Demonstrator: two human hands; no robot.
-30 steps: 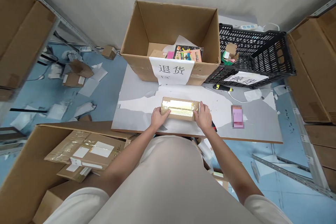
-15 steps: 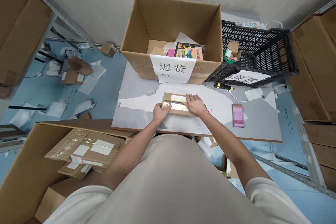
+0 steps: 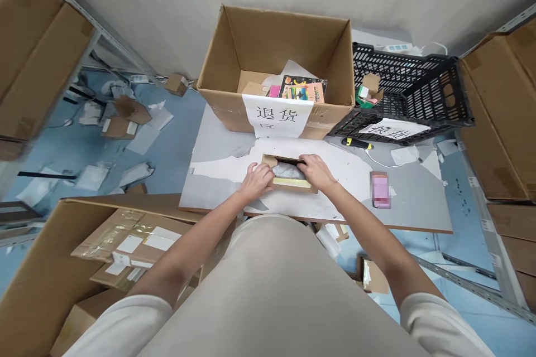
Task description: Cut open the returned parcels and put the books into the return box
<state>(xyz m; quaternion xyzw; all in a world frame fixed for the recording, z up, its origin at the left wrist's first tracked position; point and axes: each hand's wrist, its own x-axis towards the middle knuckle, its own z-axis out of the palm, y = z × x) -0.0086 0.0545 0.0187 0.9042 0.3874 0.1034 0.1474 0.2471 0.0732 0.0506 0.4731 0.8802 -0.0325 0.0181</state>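
Observation:
A small cardboard box [image 3: 295,185] lies on the table close to my body, its top opened along the middle. Inside shows a grey, plastic-looking wrapped item [image 3: 287,170]; what it wraps is hidden. My left hand [image 3: 256,180] grips the left end of the box, fingers bent over its edge. At the right end, my right hand [image 3: 317,170] has its fingers curled over the far rim and flap. Neither hand holds the wrapped item.
Behind stands a large carton [image 3: 276,114] with booklets inside and a paper sign. A black crate [image 3: 419,89] is to its right. Near it lie a yellow-black cutter [image 3: 357,143] and a phone [image 3: 381,189]. A carton of parcels [image 3: 125,203] stands at lower left.
The small box's taped top has come open, and the grey wrapped item inside now shows. My left hand has shifted onto the box's left end; my right remains at the right end.

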